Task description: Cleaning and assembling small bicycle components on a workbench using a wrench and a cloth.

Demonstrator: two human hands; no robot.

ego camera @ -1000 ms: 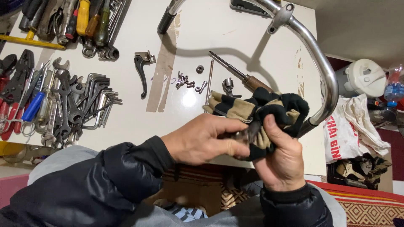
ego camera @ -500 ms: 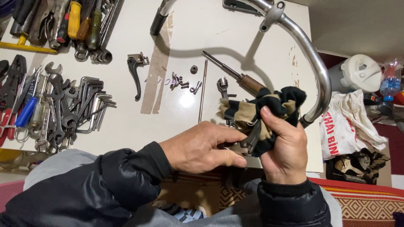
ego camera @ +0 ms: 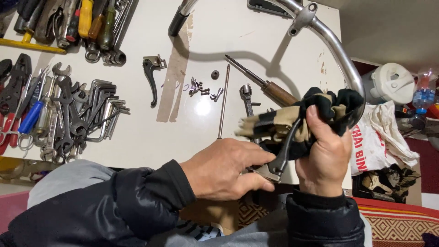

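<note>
My left hand pinches the base of a dark metal brake lever at the table's near edge. My right hand grips a black-and-tan striped rag wrapped around the lever's blade. A curved chrome handlebar arcs across the back right of the white table, its end hidden behind the rag. A second brake lever lies apart on the table.
A wooden-handled screwdriver, a thin rod, a small wrench and loose bolts lie mid-table. Wrenches, hex keys and pliers crowd the left side. A white bag and white container sit right.
Both hands and the rag have shifted slightly right and up. The rag has slid along the lever, baring more of its dark blade near my left hand.
</note>
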